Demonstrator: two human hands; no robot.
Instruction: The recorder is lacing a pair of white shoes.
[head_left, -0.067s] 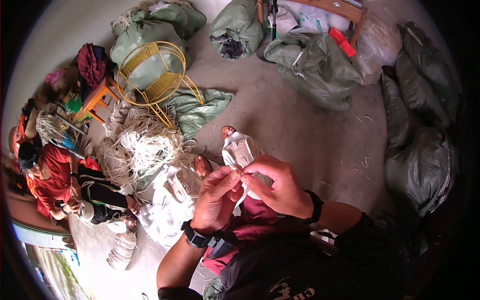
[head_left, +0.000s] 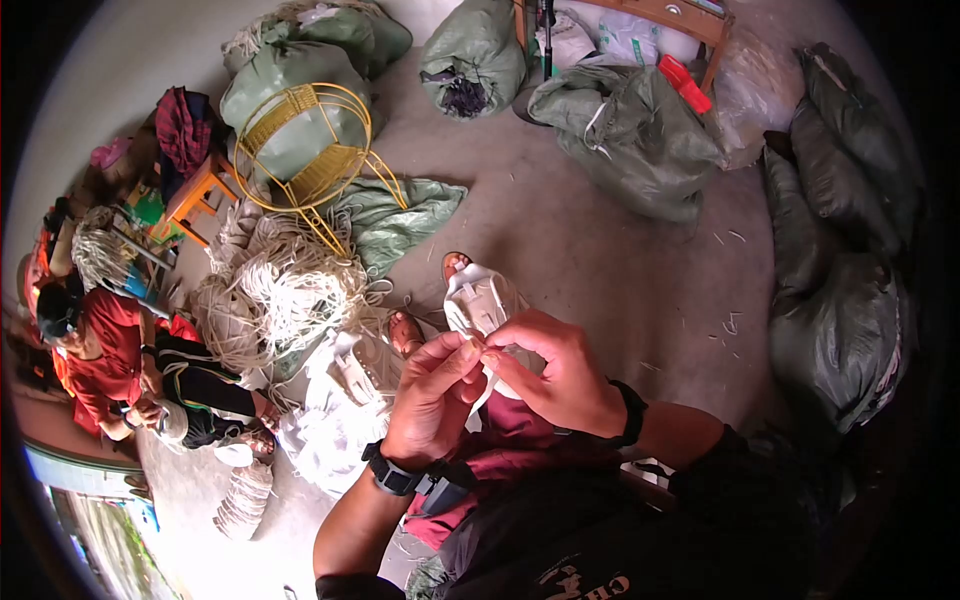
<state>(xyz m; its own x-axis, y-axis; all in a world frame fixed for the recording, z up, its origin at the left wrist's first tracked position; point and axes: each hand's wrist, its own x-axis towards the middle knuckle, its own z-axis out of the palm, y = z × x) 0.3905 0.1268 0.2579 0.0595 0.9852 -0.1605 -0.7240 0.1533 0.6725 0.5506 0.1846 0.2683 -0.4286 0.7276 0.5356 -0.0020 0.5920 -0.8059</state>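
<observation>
Cloth (head_left: 483,304) lies beyond left hand (head_left: 428,392) and right hand (head_left: 562,376), both pinched tight, contents unclear.

Dark clothes, banded wrists, bare hands.
The shirt (head_left: 620,530), at five o'clock, is black, with a white printed marking (head_left: 570,584) low on its front, between five and six o'clock. Its short black sleeves show as a left sleeve (head_left: 358,588) at seven o'clock and a right sleeve (head_left: 730,472) at four o'clock. The left wrist, toward seven, wears a black strap with a thick, squared case (head_left: 395,479); the right wrist, at four, has a plain-looking black band (head_left: 632,415). The legwear (head_left: 515,430), near six o'clock, is deep maroon, loose and creased. Open-toed footwear (head_left: 405,332) shows at eight o'clock, too small to read clearly.
</observation>
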